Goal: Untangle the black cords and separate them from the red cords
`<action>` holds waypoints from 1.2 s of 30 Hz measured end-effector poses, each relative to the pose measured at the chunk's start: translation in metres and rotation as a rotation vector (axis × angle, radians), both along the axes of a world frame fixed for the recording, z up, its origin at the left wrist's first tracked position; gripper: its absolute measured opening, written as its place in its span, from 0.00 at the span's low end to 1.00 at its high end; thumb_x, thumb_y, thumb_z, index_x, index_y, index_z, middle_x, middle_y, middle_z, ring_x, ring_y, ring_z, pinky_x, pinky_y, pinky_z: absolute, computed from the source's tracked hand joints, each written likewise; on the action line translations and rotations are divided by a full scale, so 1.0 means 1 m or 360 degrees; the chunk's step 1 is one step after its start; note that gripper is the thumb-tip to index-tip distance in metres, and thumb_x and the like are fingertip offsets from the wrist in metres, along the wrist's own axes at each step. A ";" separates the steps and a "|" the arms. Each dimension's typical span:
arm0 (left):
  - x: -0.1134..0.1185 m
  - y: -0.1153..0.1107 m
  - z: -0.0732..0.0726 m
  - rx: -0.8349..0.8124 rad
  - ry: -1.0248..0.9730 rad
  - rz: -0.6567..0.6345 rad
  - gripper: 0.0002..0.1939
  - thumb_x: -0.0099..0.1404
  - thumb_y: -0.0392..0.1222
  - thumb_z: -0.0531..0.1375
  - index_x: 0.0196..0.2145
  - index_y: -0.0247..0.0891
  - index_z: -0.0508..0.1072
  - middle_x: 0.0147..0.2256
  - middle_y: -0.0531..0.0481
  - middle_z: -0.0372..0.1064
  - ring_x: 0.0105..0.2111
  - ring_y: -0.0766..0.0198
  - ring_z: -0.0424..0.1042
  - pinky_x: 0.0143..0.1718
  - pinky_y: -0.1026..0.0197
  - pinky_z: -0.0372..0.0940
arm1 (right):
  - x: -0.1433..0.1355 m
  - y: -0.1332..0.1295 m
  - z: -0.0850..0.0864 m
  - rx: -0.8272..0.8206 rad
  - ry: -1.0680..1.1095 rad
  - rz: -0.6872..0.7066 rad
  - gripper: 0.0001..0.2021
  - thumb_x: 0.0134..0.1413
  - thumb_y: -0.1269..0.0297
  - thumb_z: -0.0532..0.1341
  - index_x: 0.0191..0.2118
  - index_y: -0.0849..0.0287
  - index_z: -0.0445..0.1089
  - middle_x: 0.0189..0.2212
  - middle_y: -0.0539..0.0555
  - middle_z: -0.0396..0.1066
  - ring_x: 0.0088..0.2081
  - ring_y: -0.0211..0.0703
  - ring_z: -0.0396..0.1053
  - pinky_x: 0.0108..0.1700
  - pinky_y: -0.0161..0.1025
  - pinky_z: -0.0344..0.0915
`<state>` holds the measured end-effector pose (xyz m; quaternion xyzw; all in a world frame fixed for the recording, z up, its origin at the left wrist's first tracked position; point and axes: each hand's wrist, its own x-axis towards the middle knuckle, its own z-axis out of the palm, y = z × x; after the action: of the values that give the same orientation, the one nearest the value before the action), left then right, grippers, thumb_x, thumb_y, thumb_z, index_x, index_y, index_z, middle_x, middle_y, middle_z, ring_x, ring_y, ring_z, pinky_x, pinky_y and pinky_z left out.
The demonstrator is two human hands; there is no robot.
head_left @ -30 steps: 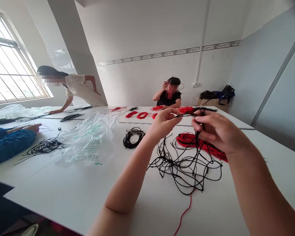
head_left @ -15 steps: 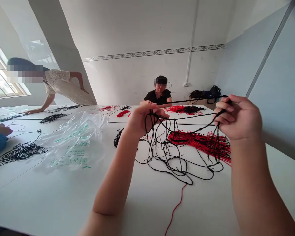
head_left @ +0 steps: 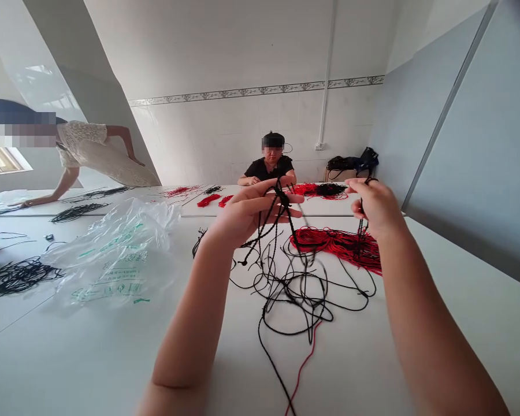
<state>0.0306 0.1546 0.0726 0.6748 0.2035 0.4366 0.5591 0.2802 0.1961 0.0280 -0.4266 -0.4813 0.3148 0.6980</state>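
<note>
Raised over the table, my left hand (head_left: 242, 214) has its fingers stretched forward, with knotted black cords (head_left: 282, 197) gathered over and around them. Several strands hang from it toward a loose tangle of black cord (head_left: 297, 289) below. My right hand (head_left: 379, 208) is off to the right, its fingers closed on a short doubled length of black cord (head_left: 361, 222) that hangs down. Behind the tangle lies a bundle of red and black cords (head_left: 329, 241), partly hidden by my right hand and forearm. One thin red cord (head_left: 304, 365) runs from the tangle toward the near edge.
A crumpled clear plastic bag (head_left: 112, 260) lies left of my left arm, beside a black cord heap (head_left: 15, 277). Across the white table (head_left: 91, 358) sits a person (head_left: 271, 164); another person (head_left: 91, 147) leans on it at far left. More red and black cords (head_left: 316, 189) lie at the back.
The black cord stretched between my hands has come apart from that span. My right hand has lowered and turned; strands now hang from my left hand, whose fingers have spread.
</note>
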 end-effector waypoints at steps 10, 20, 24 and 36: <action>0.010 -0.010 -0.001 0.0073 0.0194 0.0144 0.20 0.62 0.35 0.61 0.53 0.34 0.71 0.44 0.41 0.71 0.35 0.62 0.75 0.39 0.58 0.72 | -0.036 -0.033 0.011 -0.0057 -0.0157 0.1367 0.19 0.62 0.50 0.50 0.43 0.55 0.74 0.42 0.55 0.72 0.41 0.44 0.70 0.39 0.39 0.67; 0.014 -0.007 -0.006 0.0257 0.0450 0.0305 0.28 0.62 0.37 0.62 0.60 0.37 0.63 0.30 0.49 0.71 0.32 0.65 0.73 0.34 0.63 0.71 | -0.039 -0.038 0.010 -0.0076 -0.0296 0.1637 0.11 0.52 0.67 0.59 0.41 0.57 0.74 0.40 0.53 0.73 0.43 0.43 0.69 0.49 0.42 0.64; 0.021 -0.009 -0.006 0.0213 0.0550 0.0440 0.31 0.63 0.36 0.60 0.62 0.36 0.59 0.27 0.52 0.70 0.28 0.67 0.72 0.33 0.62 0.72 | -0.045 -0.044 0.010 -0.0005 -0.0514 0.1344 0.10 0.52 0.60 0.65 0.40 0.58 0.74 0.36 0.52 0.72 0.39 0.41 0.68 0.45 0.39 0.63; 0.009 0.001 -0.003 0.0347 0.0460 0.0690 0.11 0.60 0.44 0.64 0.39 0.35 0.76 0.30 0.47 0.74 0.27 0.67 0.73 0.30 0.64 0.68 | -0.048 -0.028 0.005 -0.0004 -0.0067 0.1237 0.15 0.55 0.52 0.63 0.34 0.60 0.75 0.37 0.56 0.74 0.37 0.42 0.71 0.41 0.39 0.68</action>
<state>0.0399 0.1553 0.0696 0.7270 0.3725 0.4645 0.3420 0.2317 0.1685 0.0329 -0.2198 -0.6208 0.5475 0.5162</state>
